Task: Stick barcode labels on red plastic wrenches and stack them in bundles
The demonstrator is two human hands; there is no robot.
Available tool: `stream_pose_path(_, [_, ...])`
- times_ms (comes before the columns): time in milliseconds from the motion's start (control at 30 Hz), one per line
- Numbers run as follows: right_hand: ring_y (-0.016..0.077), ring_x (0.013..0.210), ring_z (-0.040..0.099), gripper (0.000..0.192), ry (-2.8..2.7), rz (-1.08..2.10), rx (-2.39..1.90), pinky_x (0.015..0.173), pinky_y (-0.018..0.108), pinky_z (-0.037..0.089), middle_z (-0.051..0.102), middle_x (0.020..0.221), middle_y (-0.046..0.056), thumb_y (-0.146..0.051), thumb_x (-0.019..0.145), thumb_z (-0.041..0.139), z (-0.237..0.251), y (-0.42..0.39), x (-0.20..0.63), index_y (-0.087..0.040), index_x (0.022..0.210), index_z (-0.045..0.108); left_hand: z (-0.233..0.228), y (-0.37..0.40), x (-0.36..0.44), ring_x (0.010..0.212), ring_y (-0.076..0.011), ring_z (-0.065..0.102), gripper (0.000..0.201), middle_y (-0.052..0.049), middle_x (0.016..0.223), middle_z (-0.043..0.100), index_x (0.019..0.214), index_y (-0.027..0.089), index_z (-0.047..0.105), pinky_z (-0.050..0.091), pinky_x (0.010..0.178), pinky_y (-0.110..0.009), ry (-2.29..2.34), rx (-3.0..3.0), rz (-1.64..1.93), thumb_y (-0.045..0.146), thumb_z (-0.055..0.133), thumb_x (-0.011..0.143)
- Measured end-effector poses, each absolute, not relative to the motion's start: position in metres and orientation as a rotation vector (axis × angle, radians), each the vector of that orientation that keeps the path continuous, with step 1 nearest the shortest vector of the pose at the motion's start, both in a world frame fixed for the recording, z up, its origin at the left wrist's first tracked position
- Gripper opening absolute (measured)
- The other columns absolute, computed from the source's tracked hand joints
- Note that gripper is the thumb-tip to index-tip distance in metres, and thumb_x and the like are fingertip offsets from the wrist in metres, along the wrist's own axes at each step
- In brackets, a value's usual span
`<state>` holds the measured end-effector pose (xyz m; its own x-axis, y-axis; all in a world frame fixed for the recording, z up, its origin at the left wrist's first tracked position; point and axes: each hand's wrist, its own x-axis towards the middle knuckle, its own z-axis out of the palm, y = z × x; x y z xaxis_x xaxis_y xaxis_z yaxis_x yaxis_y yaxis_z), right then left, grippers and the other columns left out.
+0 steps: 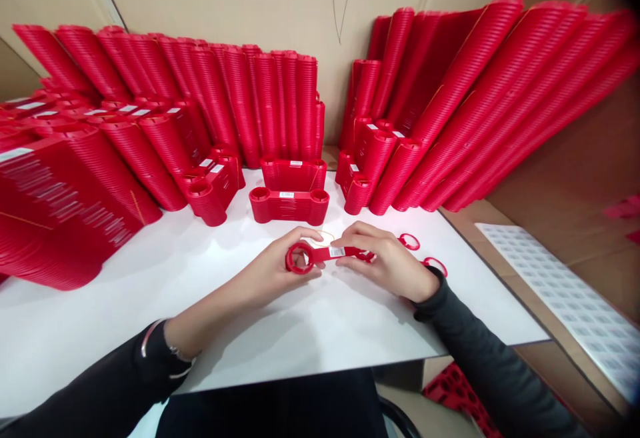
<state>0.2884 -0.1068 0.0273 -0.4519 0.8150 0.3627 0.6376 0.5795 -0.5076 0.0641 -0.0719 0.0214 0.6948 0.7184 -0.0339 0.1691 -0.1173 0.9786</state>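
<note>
From the head camera, both hands hold one flat red piece (327,255) just above the white table (250,331), near the middle. The left hand (280,268) pinches its ring end; the right hand (387,261) presses fingers closed on the sticker end, keeping it steady. Tall red stacks (270,105) lean far back, leaving room.
</note>
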Motion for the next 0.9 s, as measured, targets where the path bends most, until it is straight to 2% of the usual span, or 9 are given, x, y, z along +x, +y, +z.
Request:
stream_pose_path(133, [0.0213,0.087,0.059,0.021,-2.25,0.34,-1.175,0.077,0.035,0.049,0.063,0.092,0.009,-0.03,0.088,0.061,0.026,-0.109,0.284,-0.02,0.105,0.068,0.023,-0.071,0.064,0.062,-0.0092,0.041,0.033,0.005,0.076,0.048,0.101,0.022,0.049,0.036,0.057,-0.022,0.746,1.706,0.519,0.026,0.069,0.075])
stream_pose_path(233, [0.0223,0.087,0.059,0.024,-2.256,0.318,-1.169,0.077,0.035,0.049,0.065,0.092,0.009,-0.032,0.087,0.062,0.027,-0.109,0.287,-0.019,0.107,0.068,0.02,-0.068,0.062,0.06,-0.0102,0.042,0.028,0.006,0.067,0.043,0.102,0.022,0.051,0.035,0.056,-0.023,0.81,1.708,0.513,0.033,0.064,0.08])
stream_pose_path(367, [0.0234,0.101,0.059,0.027,-2.153,0.347,-1.235,0.089,0.04,0.048,0.064,0.11,0.009,-0.03,0.09,0.057,0.032,-0.104,0.318,-0.021,0.116,0.062,0.013,-0.063,0.062,0.058,-0.0113,0.048,0.023,0.005,0.062,0.045,0.103,0.021,0.055,0.037,0.054,-0.023,0.905,1.656,0.576,0.032,0.057,0.084])
stream_pose_path(433, [0.0262,0.105,0.058,0.023,-2.169,0.271,-1.401,0.091,0.044,0.046,0.063,0.113,0.01,-0.027,0.09,0.054,0.031,-0.1,0.339,-0.021,0.11,0.066,0.012,-0.062,0.062,0.055,-0.0105,0.046,0.021,0.006,0.061,0.044,0.101,0.021,0.055,0.035,0.05,-0.021,0.957,1.62,0.609,0.031,0.057,0.082])
stream_pose_path(600, [0.0248,0.09,0.061,0.019,-2.349,0.317,-1.558,0.082,0.038,0.049,0.066,0.097,0.009,-0.023,0.086,0.055,0.016,-0.094,0.361,-0.019,0.095,0.071,0.015,-0.062,0.065,0.048,-0.008,0.039,0.019,0.007,0.057,0.04,0.095,0.02,0.056,0.028,0.043,-0.019,1.001,1.575,0.587,0.026,0.059,0.078])
stream_pose_path(800, [0.0218,0.078,0.06,0.011,-2.313,0.292,-1.668,0.071,0.033,0.048,0.064,0.083,0.007,-0.023,0.08,0.059,0.016,-0.093,0.358,-0.017,0.084,0.067,0.014,-0.062,0.065,0.049,-0.0081,0.039,0.02,0.007,0.057,0.04,0.096,0.02,0.056,0.027,0.043,-0.019,1.027,1.573,0.588,0.029,0.059,0.079])
stream_pose_path(900, [0.0206,0.075,0.061,0.011,-2.117,0.266,-1.678,0.071,0.032,0.048,0.065,0.084,0.006,-0.022,0.077,0.06,0.024,-0.096,0.357,-0.017,0.086,0.064,0.014,-0.062,0.063,0.049,-0.0084,0.039,0.025,0.007,0.058,0.041,0.1,0.019,0.056,0.028,0.044,-0.019,1.022,1.576,0.581,0.033,0.061,0.079])
